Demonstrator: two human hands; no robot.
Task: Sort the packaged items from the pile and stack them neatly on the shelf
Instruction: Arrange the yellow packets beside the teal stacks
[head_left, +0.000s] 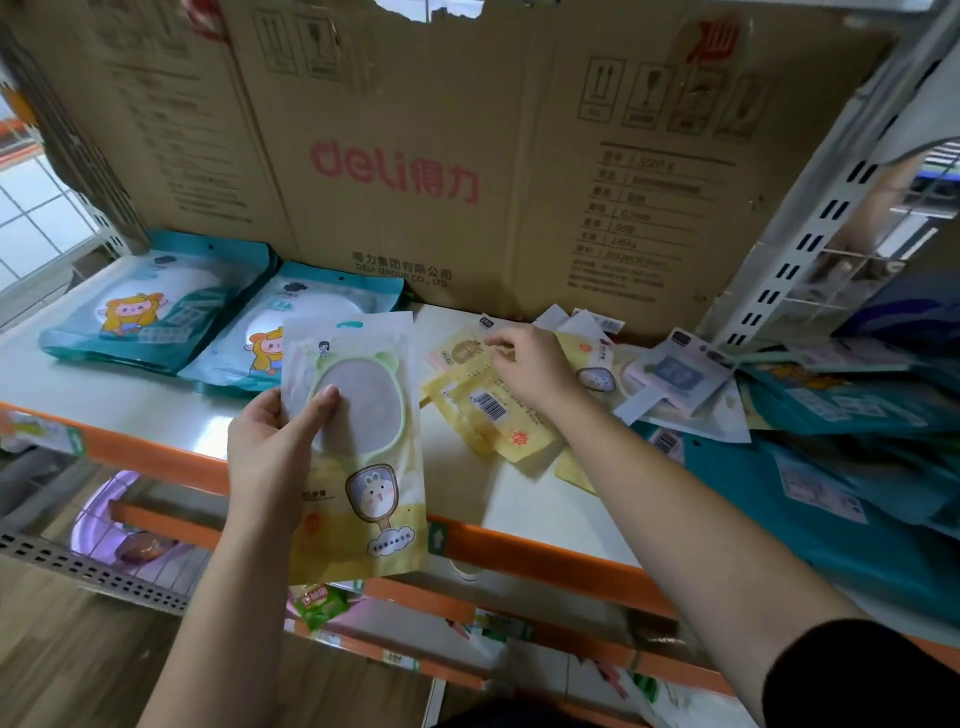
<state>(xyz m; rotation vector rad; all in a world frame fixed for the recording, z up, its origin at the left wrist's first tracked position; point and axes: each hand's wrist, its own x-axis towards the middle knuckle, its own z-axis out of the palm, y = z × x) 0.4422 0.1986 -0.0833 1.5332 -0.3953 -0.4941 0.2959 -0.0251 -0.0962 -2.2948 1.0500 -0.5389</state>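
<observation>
The left hand grips the bear-eared mirror packet, thumb across its front, well forward of the Deli carton, while the right hand pinches a yellow packet in the pile at the carton's foot, best lifted clear before squaring edges.

The left forearm and right forearm are bare; a black sleeve covers the right arm higher up.
</observation>
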